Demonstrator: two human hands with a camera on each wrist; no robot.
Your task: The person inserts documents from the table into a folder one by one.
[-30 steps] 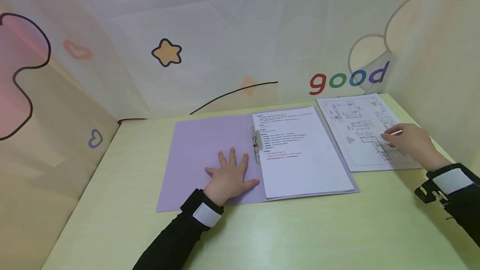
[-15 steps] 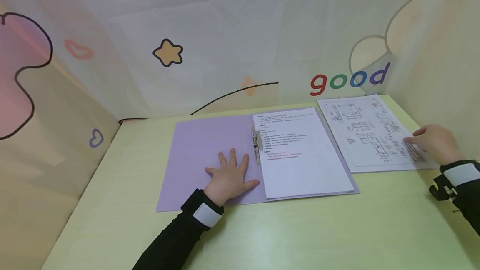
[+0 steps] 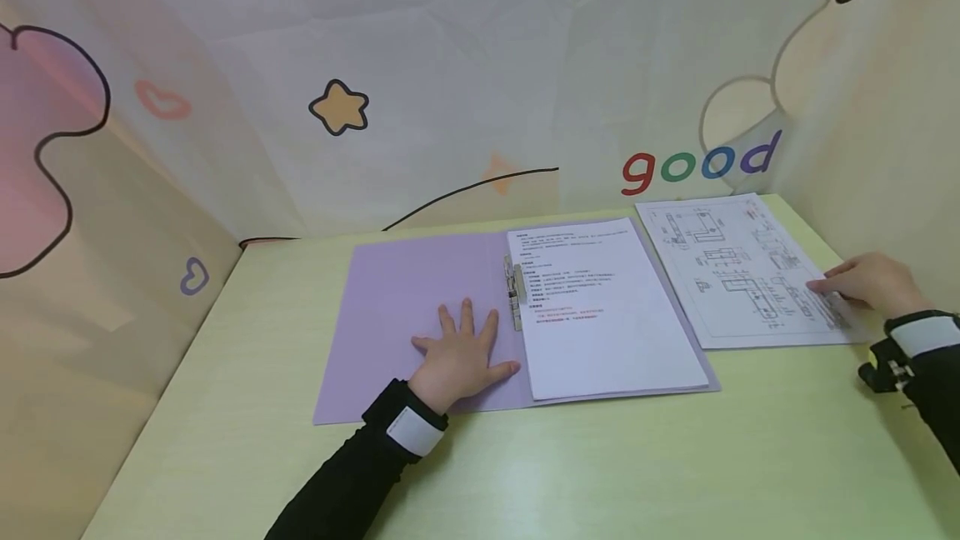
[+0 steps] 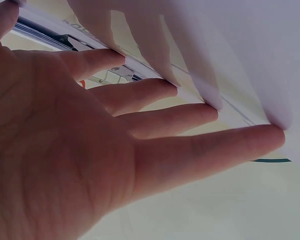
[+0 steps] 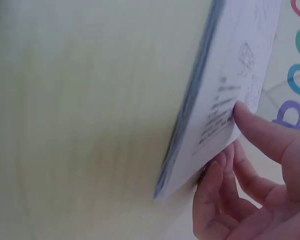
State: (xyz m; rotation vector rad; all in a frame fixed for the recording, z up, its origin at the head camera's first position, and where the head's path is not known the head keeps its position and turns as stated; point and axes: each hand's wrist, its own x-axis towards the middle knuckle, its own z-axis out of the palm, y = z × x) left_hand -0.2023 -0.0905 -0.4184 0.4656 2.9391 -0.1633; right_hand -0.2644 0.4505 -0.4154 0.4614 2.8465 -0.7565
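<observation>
A purple folder (image 3: 420,282) lies opened flat on the table, with a metal clip (image 3: 514,294) at its spine. On its right half sit white printed sheets (image 3: 600,357). My left hand (image 3: 456,365) rests on the folder's left half, fingers spread; the left wrist view shows the fingertips (image 4: 275,136) touching the surface. To the folder's right is a stack of paper (image 3: 712,307), its top sheet bearing technical drawings. My right hand (image 3: 873,283) pinches this stack at its right edge. In the right wrist view the thumb (image 5: 265,135) lies on top, with fingers curled at the underside.
The pale green table (image 3: 570,473) stretches in front of the folder. A printed curtain (image 3: 450,65) closes off the back and sides, close behind the folder and the stack.
My right hand has moved right, from above the drawings to the stack's right edge, and now pinches it there. The white object seen at its fingertips earlier is no longer visible. My left hand stays put.
</observation>
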